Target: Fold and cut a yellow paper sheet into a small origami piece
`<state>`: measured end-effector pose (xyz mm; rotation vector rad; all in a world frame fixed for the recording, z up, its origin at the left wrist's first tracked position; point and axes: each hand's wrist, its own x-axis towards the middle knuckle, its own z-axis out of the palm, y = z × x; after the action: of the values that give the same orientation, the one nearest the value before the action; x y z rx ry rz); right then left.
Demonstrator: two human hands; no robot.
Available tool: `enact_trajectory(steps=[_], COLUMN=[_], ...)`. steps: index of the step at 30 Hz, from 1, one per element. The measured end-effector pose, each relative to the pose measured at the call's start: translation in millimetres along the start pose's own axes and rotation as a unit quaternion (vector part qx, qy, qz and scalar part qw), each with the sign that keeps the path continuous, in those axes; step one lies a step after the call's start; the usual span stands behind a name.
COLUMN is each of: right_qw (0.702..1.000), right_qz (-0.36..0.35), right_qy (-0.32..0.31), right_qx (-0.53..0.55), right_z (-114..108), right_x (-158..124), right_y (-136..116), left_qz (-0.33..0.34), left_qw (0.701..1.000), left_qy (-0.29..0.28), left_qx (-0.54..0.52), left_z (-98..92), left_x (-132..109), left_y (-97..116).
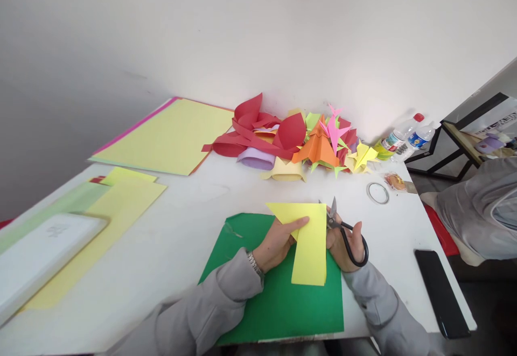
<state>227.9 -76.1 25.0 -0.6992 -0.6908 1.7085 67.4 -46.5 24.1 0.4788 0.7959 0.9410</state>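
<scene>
My left hand [278,243] pinches a folded yellow paper [309,243], holding it above a green sheet [278,297] that lies at the table's near edge. My right hand [345,245] grips black-handled scissors [343,229], fingers through the loops. Their blades point up and touch the paper's right edge near its top. Both sleeves are grey.
A heap of folded coloured paper shapes [299,143] lies by the wall. Large yellow sheets [165,138] and more yellow paper [109,205] lie at left with a white box [40,253]. A tape ring [377,193], two bottles [406,135] and a black phone [440,291] are at right.
</scene>
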Motion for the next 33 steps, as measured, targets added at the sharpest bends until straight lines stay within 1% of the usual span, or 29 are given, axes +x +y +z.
enact_trajectory(steps=[3, 6, 14, 21, 28, 33], right_qw=[1.0, 1.0, 1.0, 0.999, 0.999, 0.999], right_qz=[-0.004, -0.001, 0.004, -0.026, -0.02, -0.008], right_qy=[0.013, 0.023, -0.005, -0.047, -0.035, -0.041], right_qx=[0.0, -0.016, -0.023, -0.001, -0.016, -0.02], right_z=[-3.4, -3.1, 1.8, 0.6, -1.4, 2.3], right_x=[-0.4, -0.3, 1.6, 2.7, 2.7, 2.1], right_y=[0.9, 0.3, -2.1, -2.4, -1.2, -2.8], left_qz=[0.002, 0.004, 0.007, 0.005, 0.001, -0.003], left_qw=[1.0, 1.0, 0.999, 0.999, 0.999, 0.999], left_qy=[0.011, 0.008, -0.029, -0.007, -0.025, -0.013], left_qx=[-0.016, -0.03, -0.045, -0.043, -0.043, -0.044], left_z=[0.5, 0.9, 1.4, -1.3, -2.9, -0.3], left_x=[0.7, 1.3, 0.2, 2.8, 3.7, 2.5], left_y=[-1.2, -1.8, -0.5, 0.0, 1.0, 1.9])
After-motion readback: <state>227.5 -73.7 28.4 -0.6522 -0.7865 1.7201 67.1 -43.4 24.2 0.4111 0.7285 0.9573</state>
